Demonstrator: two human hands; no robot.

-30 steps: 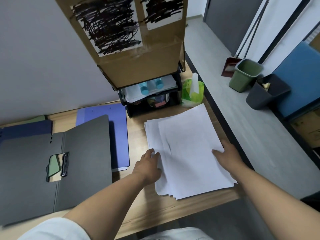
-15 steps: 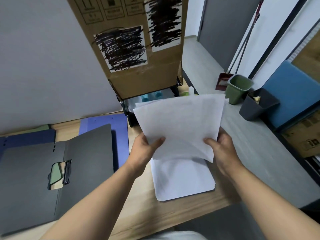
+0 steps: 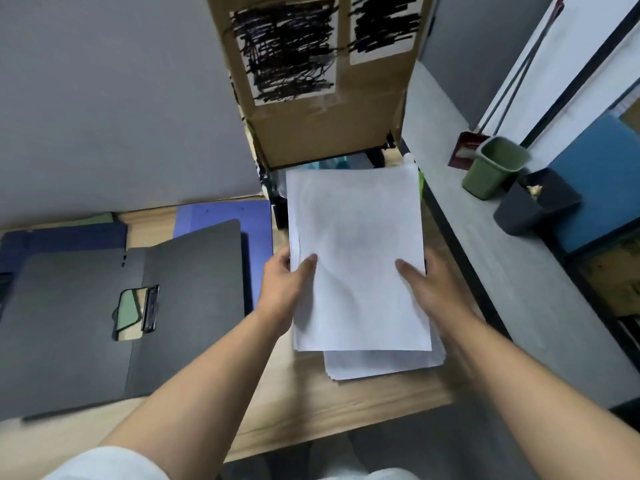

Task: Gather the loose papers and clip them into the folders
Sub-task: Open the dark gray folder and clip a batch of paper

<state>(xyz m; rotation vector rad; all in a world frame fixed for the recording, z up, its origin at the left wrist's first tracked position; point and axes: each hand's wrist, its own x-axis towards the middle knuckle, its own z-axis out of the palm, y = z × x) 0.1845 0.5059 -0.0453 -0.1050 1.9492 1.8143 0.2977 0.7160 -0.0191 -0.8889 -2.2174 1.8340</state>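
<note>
A bundle of white papers [image 3: 356,244] is held upright above the desk. My left hand [image 3: 284,289] grips its left edge and my right hand [image 3: 429,289] grips its right edge, thumbs on the front. Under it a second stack of white papers [image 3: 384,365] lies flat on the wooden desk [image 3: 311,403]. An open dark grey folder [image 3: 194,306] with a metal clip [image 3: 150,308] lies to the left. A blue folder [image 3: 259,220] sits beneath it, and a dark blue folder [image 3: 62,240] lies at the far left.
A tall cardboard box [image 3: 329,98] rests on a black desk organiser behind the papers. On the floor to the right stand a green bin [image 3: 491,168] and a dark bin [image 3: 533,206]. The grey wall closes the left back side.
Both hands lifted part of the paper stack off the desk, then turned it from a slanted hold to a straight upright one. The rest of the stack stayed on the desk.
</note>
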